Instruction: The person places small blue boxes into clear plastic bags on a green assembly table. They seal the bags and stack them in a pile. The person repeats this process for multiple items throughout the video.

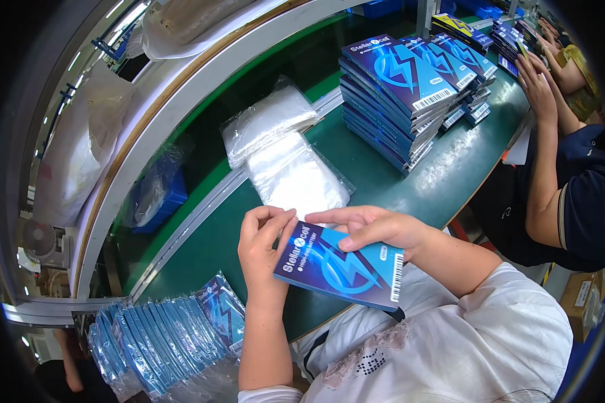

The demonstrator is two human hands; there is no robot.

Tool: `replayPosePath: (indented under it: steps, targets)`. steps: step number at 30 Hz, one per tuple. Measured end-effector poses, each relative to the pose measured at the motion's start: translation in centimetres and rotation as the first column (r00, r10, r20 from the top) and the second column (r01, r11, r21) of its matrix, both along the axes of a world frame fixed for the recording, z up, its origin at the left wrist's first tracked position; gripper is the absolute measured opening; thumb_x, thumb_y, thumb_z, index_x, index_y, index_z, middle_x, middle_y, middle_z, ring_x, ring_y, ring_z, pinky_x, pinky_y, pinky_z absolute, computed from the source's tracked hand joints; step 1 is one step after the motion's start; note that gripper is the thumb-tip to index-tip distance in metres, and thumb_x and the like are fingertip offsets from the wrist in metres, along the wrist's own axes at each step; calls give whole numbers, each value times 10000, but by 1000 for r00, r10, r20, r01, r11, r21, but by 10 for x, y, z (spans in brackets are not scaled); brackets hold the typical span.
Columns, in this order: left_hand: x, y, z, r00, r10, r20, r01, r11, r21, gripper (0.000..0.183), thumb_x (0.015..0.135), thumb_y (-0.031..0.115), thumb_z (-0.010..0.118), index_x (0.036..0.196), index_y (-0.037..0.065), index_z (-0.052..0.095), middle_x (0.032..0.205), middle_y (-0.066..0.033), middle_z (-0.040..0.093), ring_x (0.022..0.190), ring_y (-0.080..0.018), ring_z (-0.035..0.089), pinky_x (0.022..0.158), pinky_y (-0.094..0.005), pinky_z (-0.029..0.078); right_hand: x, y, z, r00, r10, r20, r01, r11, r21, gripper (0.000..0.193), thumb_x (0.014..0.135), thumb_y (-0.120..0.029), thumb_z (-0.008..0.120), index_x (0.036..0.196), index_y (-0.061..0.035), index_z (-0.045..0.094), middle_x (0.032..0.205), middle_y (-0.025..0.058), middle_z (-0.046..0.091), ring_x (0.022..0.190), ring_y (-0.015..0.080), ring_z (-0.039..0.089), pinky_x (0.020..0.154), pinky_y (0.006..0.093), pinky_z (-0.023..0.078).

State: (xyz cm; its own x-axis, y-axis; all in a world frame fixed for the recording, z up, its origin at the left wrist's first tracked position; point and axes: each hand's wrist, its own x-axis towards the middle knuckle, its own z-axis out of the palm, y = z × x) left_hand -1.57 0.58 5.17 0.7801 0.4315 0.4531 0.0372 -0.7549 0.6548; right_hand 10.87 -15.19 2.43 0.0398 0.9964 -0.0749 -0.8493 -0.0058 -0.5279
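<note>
My right hand grips a thin blue box with a lightning-bolt print, thumb on its top face. The box is held tilted in front of my chest, above the near edge of the bench. At its upper left corner is my left hand, thumb and fingertips pinched together. Whatever lies between those fingertips is too small to make out. Just beyond both hands lies a pile of clear plastic bags, with a second bundle of clear bags behind it.
Tall stacks of similar blue boxes stand at the far right on the green bench. Bagged blue boxes stand in rows at the lower left. A metal rail crosses the bench. Another person's hands work at the right.
</note>
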Motion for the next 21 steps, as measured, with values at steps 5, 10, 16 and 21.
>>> replayPosePath:
  steps: [5, 10, 16, 21]
  targets:
    - [-3, 6, -4, 995, 91, -50, -104, 917, -384, 125, 792, -24, 659, 906, -4, 705, 819, -30, 560, 735, -111, 552, 662, -211, 450, 8, 7, 4, 993, -87, 85, 92, 994, -53, 599, 823, -36, 627, 1351, 75, 364, 1169, 171, 594, 968, 172, 643, 823, 295, 535]
    - [-5, 8, -4, 996, 68, -56, -84, 552, -830, 159, 859, 67, 651, 992, -22, 656, 808, -50, 632, 723, -81, 584, 663, -195, 468, 11, -2, 7, 983, -57, 174, 72, 994, -78, 624, 815, -22, 631, 1356, 91, 343, 1163, 161, 595, 962, 173, 641, 823, 293, 534]
    - [-5, 8, -4, 999, 52, -15, -42, 562, -826, 129, 858, 32, 631, 969, -27, 661, 799, -50, 623, 681, -79, 563, 610, -196, 442, 11, 5, 1, 983, -12, 185, 21, 999, -45, 647, 810, -8, 631, 1369, 90, 319, 1190, 167, 579, 995, 180, 627, 840, 303, 525]
    - [-8, 7, 0, 994, 107, -8, -68, 571, -818, 124, 852, -8, 609, 962, -32, 661, 812, -54, 615, 734, -93, 588, 664, -205, 467, 10, 4, -2, 975, -52, 214, 64, 997, -50, 631, 822, -4, 615, 1371, 86, 317, 1202, 178, 570, 1005, 178, 618, 857, 304, 514]
